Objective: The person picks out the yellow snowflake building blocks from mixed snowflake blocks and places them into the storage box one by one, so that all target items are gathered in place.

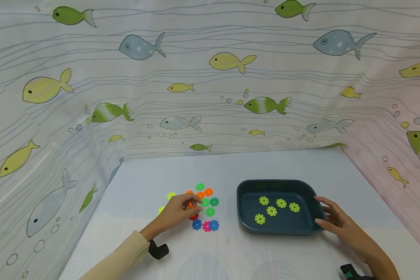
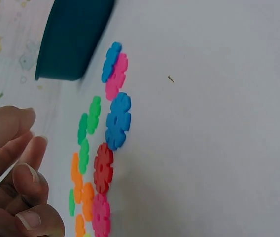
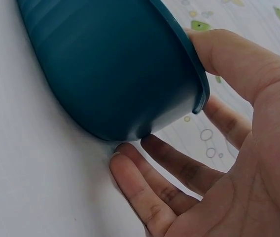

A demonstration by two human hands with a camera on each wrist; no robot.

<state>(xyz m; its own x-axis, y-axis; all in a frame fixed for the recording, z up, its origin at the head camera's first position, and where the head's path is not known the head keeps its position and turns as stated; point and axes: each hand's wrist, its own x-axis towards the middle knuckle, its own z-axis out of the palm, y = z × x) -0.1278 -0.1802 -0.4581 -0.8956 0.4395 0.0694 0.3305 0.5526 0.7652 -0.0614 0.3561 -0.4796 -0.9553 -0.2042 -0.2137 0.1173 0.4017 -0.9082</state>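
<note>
Over a cluster of small notched plastic discs, my left hand (image 1: 179, 209) hovers with fingers loosely bent and nothing visible in them. The cluster has a red disc (image 2: 103, 168), a blue disc (image 2: 118, 121), orange, pink and green ones, and yellow ones partly behind the hand. To the right stands a dark teal tray (image 1: 281, 230) with several yellow-green discs (image 1: 271, 211) lying flat and apart inside. My right hand (image 1: 343, 221) holds the tray's right end; in the right wrist view the thumb is at the rim and fingertips touch the outer wall.
The white tabletop (image 1: 227, 256) carries the tray and discs. A curtain (image 1: 210, 89) printed with fish rises behind the table and along both sides. Black wrist devices sit below the left hand (image 1: 158, 250) and the right hand (image 1: 351, 271).
</note>
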